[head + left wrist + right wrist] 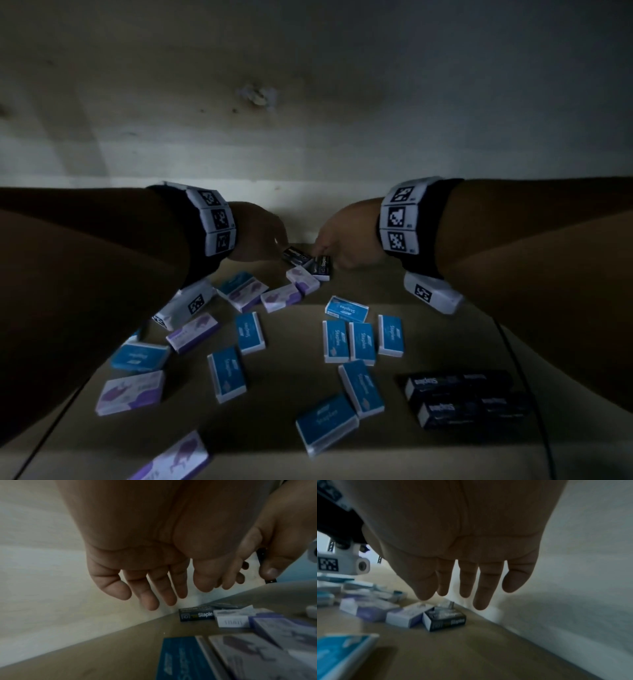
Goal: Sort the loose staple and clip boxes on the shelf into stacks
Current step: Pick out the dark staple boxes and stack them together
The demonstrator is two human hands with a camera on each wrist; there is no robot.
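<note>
Both my hands hover at the back of the brown shelf (298,346), near the pale back wall. The left hand (270,236) (154,582) hangs with relaxed, spread fingers and holds nothing. A small dark staple box (296,255) (195,615) lies just below and beyond its fingertips. The right hand (337,245) (464,585) also has straight fingers pointing down, empty. It is above a second dark staple box (322,268) (444,620) whose end flap looks open. White-and-purple boxes (303,277) (407,616) touch the dark ones.
Several blue staple boxes (363,342) and white-purple boxes (130,392) lie scattered over the shelf. Two long dark boxes (459,383) sit side by side at the front right. The back wall (308,154) stands close behind the hands. A thin cable (534,411) runs along the right.
</note>
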